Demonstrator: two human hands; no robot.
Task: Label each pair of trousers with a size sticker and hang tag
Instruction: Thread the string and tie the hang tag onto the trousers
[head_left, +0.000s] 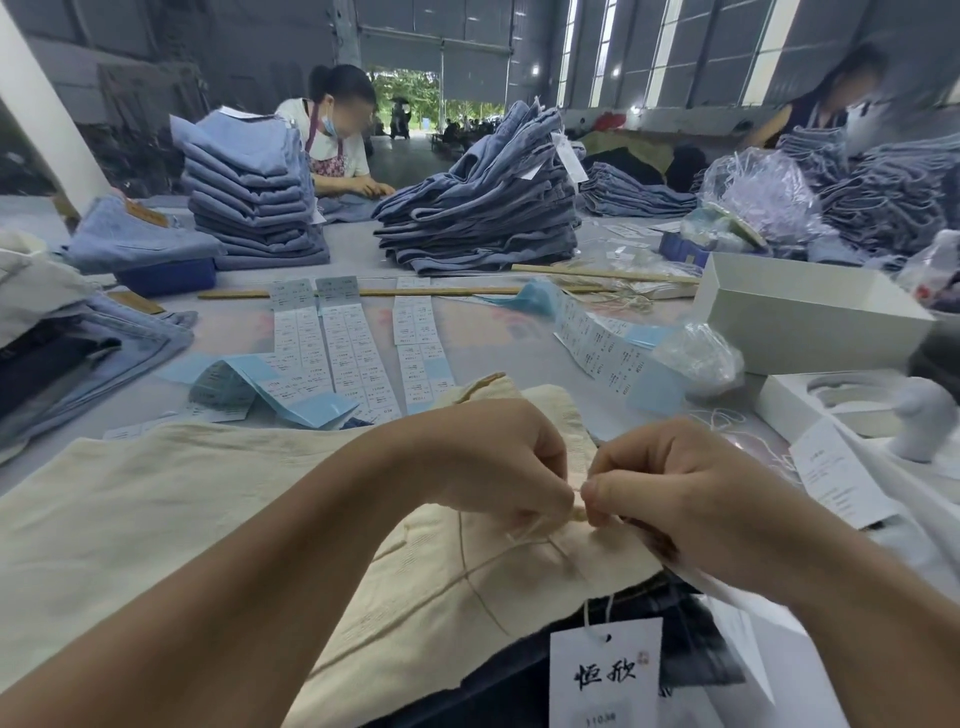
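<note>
The hang tag step looks to be in hand. On the near tabletop (519, 312) lie cream trousers (182, 499), soft and ribbed. The left hand (483, 457) and right hand (670, 478) meet over them, fingers (597, 491) pinching a thin pale string (524, 535). I think the next move needs a small, careful pull to tie it. Flat paper sticker strips (353, 348) lie farther off.

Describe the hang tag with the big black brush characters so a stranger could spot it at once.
Start at the cream trousers spread nearest the camera, where both hands work a string. Just below their bottom edge, on dark fabric, lies a white hang tag on a thin cord. Unlike the small-print tag to the right, it bears two large black brush characters.
</note>
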